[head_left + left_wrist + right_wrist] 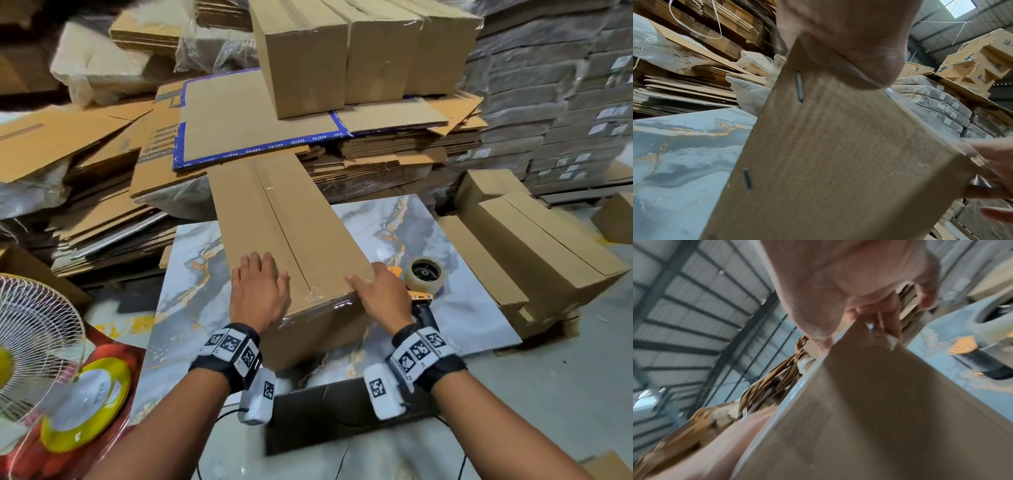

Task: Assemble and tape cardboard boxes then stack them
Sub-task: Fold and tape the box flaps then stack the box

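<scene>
Lying under both hands, box

right hand on box corner | tape dispenser beside | blurred

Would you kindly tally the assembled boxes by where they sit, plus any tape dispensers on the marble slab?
Box on the marble slab, under both hands: 1
Boxes stacked on the flat cardboard behind: 3
Boxes on the floor to the right of the slab: 2
Tape dispenser: 1
Total: 7
</scene>
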The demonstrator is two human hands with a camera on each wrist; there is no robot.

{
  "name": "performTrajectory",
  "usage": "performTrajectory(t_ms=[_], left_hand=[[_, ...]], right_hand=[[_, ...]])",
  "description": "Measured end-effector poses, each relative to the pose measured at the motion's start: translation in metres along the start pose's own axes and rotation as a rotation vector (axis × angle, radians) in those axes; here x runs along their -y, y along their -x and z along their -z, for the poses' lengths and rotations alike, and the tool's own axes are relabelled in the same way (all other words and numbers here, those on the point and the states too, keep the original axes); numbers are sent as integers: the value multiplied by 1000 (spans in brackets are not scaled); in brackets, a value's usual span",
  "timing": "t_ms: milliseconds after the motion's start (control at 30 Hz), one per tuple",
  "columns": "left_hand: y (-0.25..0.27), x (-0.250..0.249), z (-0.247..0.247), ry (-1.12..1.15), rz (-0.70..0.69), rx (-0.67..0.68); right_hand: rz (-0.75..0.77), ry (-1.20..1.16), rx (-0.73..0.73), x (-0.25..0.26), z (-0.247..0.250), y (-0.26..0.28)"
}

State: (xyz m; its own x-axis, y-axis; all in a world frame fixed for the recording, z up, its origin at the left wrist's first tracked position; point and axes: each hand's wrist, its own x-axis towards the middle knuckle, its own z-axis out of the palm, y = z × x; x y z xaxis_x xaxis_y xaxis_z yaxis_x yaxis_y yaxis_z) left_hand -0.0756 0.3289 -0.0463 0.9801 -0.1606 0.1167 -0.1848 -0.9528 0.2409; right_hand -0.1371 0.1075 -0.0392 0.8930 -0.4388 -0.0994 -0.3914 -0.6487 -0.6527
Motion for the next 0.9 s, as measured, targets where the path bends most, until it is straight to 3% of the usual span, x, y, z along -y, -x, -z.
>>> performTrajectory(t_ms=[100, 233, 433, 533, 700, 800, 900], left_hand=[[0, -1, 1, 5, 2, -2], [5, -3, 6, 67, 26, -44], [10, 5, 10, 301, 195, -241], [10, 4, 12, 385, 261, -206], [9, 4, 10, 410, 245, -187], [7, 4, 9, 358, 215, -168], [5, 6, 4, 309, 203, -131]], right_hand=[[22, -69, -23, -9, 11, -11], [49, 231, -22, 18, 4, 4], [281, 525, 110, 61, -39, 44], [246, 545, 99, 45, -27, 31], [16, 501, 15, 8, 1, 5], [72, 549, -11, 25, -8, 14], [214, 614, 61, 48, -27, 33]])
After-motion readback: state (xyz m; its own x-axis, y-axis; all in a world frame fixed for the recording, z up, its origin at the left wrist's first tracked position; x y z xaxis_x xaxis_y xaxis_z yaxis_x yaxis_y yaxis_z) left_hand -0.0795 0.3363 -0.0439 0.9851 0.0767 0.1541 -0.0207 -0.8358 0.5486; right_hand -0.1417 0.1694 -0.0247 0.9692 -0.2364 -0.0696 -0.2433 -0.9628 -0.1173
